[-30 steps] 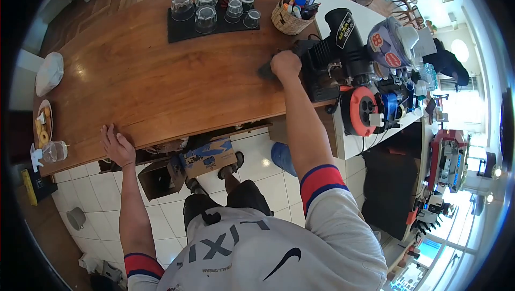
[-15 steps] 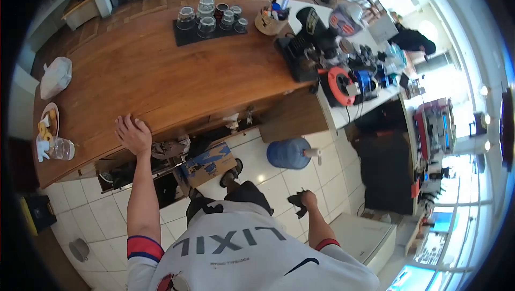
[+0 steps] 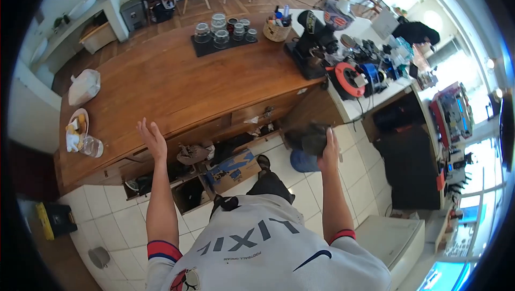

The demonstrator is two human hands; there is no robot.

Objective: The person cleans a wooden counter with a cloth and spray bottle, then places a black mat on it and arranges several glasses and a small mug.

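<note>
The right hand is closed around a dark cloth, bunched into a loose wad and held up in the air, short of the end of the wooden counter and not touching it. The left hand is open, its fingers spread and its palm turned up. It hangs just short of the counter's near edge and holds nothing. Below the right hand a blue water bottle lies on the tiled floor, and between the hands, lower down, a cardboard box sits among the clutter under the counter. Beyond the right hand stand a black grinder and an orange cable reel. Far beyond both hands is a tray of glass jars, and out to the left of the left hand are a small glass and a plate. As I judge it, the cloth handles best with the whole palm around it and the loose corners tucked in, so that nothing trails towards the cables and machines beyond the right hand. The free left hand is well placed to steady the body against the counter edge.
</note>
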